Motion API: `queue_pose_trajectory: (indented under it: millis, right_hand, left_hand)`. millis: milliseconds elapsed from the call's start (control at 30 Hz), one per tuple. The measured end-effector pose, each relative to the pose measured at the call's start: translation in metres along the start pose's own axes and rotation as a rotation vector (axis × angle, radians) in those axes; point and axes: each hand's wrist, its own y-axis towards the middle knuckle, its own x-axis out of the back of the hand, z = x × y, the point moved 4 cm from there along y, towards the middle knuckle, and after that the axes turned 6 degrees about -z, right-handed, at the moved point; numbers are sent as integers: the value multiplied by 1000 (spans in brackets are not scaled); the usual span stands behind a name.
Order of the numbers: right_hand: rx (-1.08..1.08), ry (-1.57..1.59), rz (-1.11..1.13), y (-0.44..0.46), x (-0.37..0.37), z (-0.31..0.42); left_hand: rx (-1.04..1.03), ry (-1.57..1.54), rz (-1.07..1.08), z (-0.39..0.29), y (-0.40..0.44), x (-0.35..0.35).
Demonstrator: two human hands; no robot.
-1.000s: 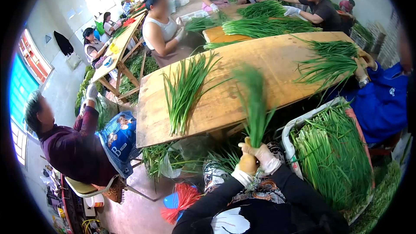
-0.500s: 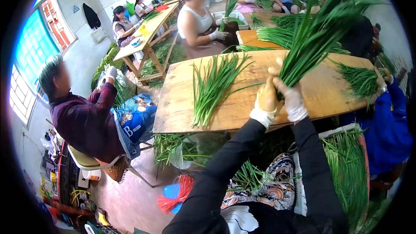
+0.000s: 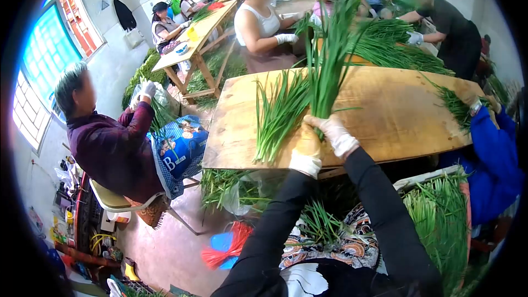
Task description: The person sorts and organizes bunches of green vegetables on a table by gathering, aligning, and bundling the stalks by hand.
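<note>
Both my hands wear pale gloves and meet at the near edge of the wooden table (image 3: 401,110). My left hand (image 3: 308,146) is closed round the lower ends of a bunch of green stalks (image 3: 329,60). My right hand (image 3: 334,132) grips the same bunch from the right side, its fingers against the stalk ends. The bunch stands nearly upright, with its long leaves fanning upward. Just left of it, a flat pile of green stalks (image 3: 279,113) lies on the wood. Loose stalks (image 3: 322,223) rest on my lap.
At the right is a crate of green stalks (image 3: 440,214). A person in purple (image 3: 115,151) sits left; a blue sleeve (image 3: 495,154) reaches over the table's right end. Red strands (image 3: 236,245) lie low beside me. More people work behind, around a heap of greens (image 3: 390,44).
The bunch in my hands has risen from near my lap, swung over the table, then moved left beside the flat pile and become more upright. The camera view has shifted.
</note>
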Motion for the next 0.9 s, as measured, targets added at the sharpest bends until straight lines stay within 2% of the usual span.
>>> queue_pose_trajectory:
  millis: [33,67,100,133,167,200,267,300,367,400,433,467,533,567,600,633,667,700,733,800,867,900]
  right_hand:
    - [-130,10,61,7,-7,-13]
    - [-147,9,97,16,-13,-29]
    - [-83,-30,65,29,-14,-56]
    - [-16,-72,32,29,-17,-60]
    - [-242,-106,-81,29,-10,-73]
    - [-239,-102,-45,44,-1,-102]
    - [-204,-158,56,43,4,-98]
    - [-206,-157,52,44,3,-102]
    - [-55,-283,-69,55,4,-109]
    - [14,-338,-152,63,3,-124]
    - [-41,-301,-128,61,1,-125]
    - [-97,-263,-109,62,-2,-125]
    - [-167,-163,-19,15,-14,-61]
    - [-172,5,81,34,-18,-92]
    - [-187,2,-13,38,-23,-99]
    - [-204,28,-36,13,-26,-61]
    - [-117,-43,-77,53,-33,-115]
    - [-204,-160,-139,31,-31,-89]
    - [-231,-138,-146,26,-28,-86]
    - [-195,-302,-37,23,-15,-84]
    - [-43,-346,84,35,-10,-102]
    - [-96,-300,122,14,-4,-76]
  left_hand:
    - [-47,562,-57,-36,-14,29]
    - [-47,709,-108,-18,-8,35]
    - [-153,819,-101,-9,-11,45]
    - [-118,825,-35,-18,-12,61]
    - [-84,830,32,-28,-14,77]
    - [97,730,155,-51,-13,95]
    - [-113,708,-99,-32,10,135]
    - [-494,1246,-232,-23,12,152]
    - [-448,1283,-452,0,29,175]
    - [-28,774,-482,20,48,185]
    - [329,567,-162,48,58,188]
    - [299,747,-209,59,63,182]
    - [198,499,-150,15,36,148]
    - [167,430,-78,33,37,136]
    - [133,358,2,47,42,118]
    - [254,188,96,27,32,95]
    - [161,132,139,31,30,84]
    - [272,-75,148,38,25,74]
    - [389,-278,157,45,19,62]
    - [392,-853,206,46,12,44]
    - [469,-954,361,14,-4,34]
    - [527,-970,400,11,-10,31]
